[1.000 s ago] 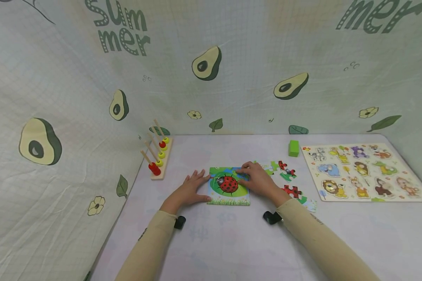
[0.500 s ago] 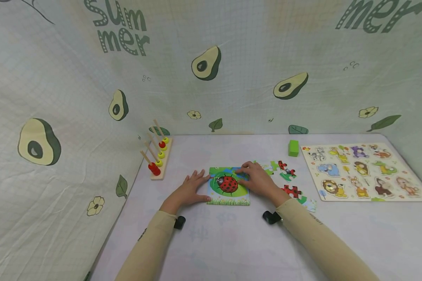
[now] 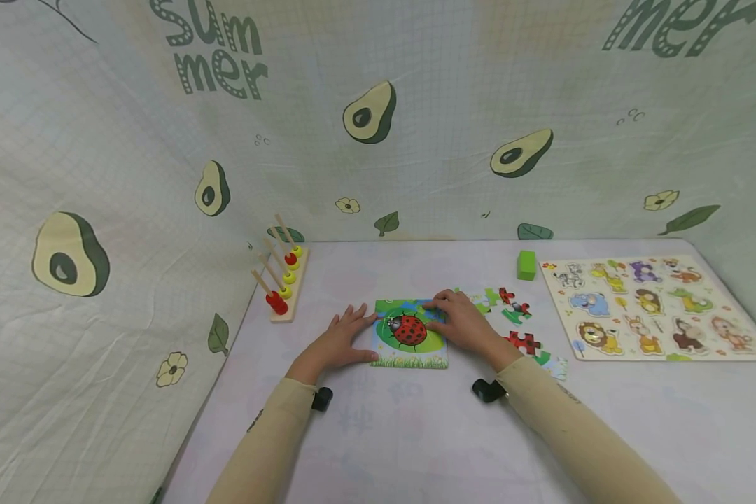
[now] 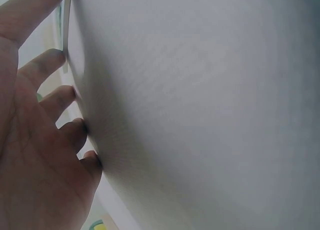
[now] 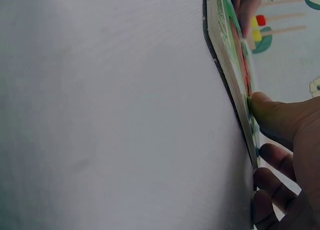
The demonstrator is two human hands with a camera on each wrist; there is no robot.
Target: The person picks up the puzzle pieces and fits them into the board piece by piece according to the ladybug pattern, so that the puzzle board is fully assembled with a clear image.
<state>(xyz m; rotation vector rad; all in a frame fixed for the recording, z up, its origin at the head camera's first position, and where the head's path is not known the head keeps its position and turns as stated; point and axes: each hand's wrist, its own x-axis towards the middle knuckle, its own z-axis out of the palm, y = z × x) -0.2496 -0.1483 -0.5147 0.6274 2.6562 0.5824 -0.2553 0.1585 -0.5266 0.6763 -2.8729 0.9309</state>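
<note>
A ladybug jigsaw puzzle (image 3: 409,355) lies flat in its square board in the middle of the table. My left hand (image 3: 340,341) is spread at its left side, thumb and index fingertips right at the board's edge; the other fingertips rest on the table in the left wrist view. At the upper right of the picture, my right hand (image 3: 463,323) has thumb and bent index finger about a puzzle piece (image 3: 439,317), mostly hidden by the hand. In the right wrist view the right thumb (image 5: 270,112) presses on the puzzle's top face, near the board's edge (image 5: 227,75).
Loose ladybug puzzle pieces (image 3: 524,343) lie right of my right hand, some partly behind it. Farther right is an animal peg-puzzle board (image 3: 661,355). A green block (image 3: 526,266) stands at the back, and a bead-counting rack (image 3: 295,294) with red and yellow beads stands left.
</note>
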